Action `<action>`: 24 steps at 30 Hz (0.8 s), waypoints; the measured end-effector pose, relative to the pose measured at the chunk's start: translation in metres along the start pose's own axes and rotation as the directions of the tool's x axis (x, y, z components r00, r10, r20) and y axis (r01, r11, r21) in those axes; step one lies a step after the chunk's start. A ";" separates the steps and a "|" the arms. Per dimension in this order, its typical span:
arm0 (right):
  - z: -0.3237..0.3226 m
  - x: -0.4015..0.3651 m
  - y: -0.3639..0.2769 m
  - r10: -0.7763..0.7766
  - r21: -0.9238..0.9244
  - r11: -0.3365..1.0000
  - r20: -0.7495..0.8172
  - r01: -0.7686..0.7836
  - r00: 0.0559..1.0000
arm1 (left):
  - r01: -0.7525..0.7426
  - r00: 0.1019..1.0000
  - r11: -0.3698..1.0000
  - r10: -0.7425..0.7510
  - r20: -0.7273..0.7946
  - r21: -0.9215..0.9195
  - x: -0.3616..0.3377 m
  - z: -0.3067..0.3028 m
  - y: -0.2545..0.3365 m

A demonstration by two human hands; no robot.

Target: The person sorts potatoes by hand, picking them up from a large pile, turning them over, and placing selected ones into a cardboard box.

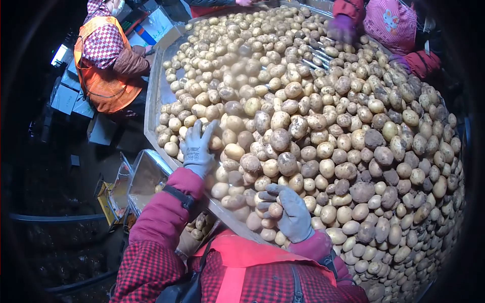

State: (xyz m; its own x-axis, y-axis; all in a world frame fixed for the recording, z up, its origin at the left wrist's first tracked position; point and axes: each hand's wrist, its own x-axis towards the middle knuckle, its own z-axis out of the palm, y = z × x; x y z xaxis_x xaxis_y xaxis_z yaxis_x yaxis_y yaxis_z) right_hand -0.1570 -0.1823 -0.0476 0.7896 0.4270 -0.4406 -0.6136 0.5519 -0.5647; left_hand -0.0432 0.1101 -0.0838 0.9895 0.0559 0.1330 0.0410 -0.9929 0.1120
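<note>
A large heap of potatoes (280, 140) fills a wide table with a metal rim (153, 113). My left hand (197, 150), in a grey work glove, lies over the potatoes near the left rim with its fingers spread. It touches several potatoes and grips none that I can see. Closer to my body, my right hand (291, 212), gloved the same way, has its fingers curled around a small potato (275, 210). Other potatoes lie right beneath and beside it.
A person in an orange vest (108, 88) stands at the far left rim. Across the heap, another person's purple-gloved hand (342, 29) is among the potatoes. Below the left rim are a plastic-lined box (146, 177) and an open container of potatoes (199, 227). White boxes (64, 97) stand farther left.
</note>
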 end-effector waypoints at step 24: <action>-0.008 0.002 0.000 0.071 -0.058 0.996 0.001 -0.071 0.997 | 0.118 0.987 0.924 -0.148 0.055 0.365 0.141 0.034 -0.017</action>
State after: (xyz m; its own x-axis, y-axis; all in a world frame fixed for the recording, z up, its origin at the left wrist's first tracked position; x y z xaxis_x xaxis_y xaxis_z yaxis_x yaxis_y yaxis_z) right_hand -0.1554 -0.1875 -0.0535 0.7440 0.4659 -0.4789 -0.6671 0.4779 -0.5714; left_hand 0.1000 0.1311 -0.1007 0.9788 0.1960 0.0602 0.2048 -0.9489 -0.2402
